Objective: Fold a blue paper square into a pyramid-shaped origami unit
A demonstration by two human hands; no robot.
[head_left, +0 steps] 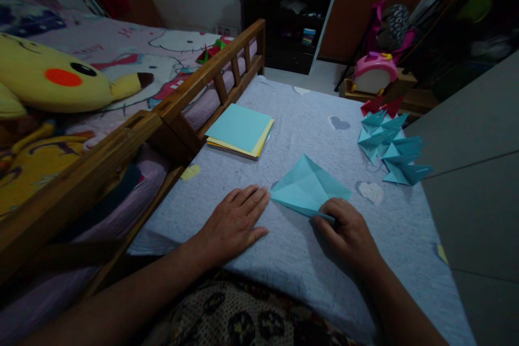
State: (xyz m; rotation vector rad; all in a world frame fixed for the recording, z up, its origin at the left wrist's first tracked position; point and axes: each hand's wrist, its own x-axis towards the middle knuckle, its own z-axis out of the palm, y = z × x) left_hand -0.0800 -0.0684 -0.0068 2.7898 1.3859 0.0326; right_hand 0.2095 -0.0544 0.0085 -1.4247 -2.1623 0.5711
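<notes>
A light blue paper, partly folded into a pointed shape, lies on the pale blue quilt in front of me. My left hand rests flat on the quilt, fingers stretched out, fingertips touching the paper's left tip. My right hand is curled, its fingers pressing down on the paper's lower right edge.
A stack of square papers, blue on top and yellow beneath, lies at the back left. Several folded blue and red paper pieces sit at the right. A wooden bed rail runs along the left, a yellow plush toy behind it. A grey panel borders the right.
</notes>
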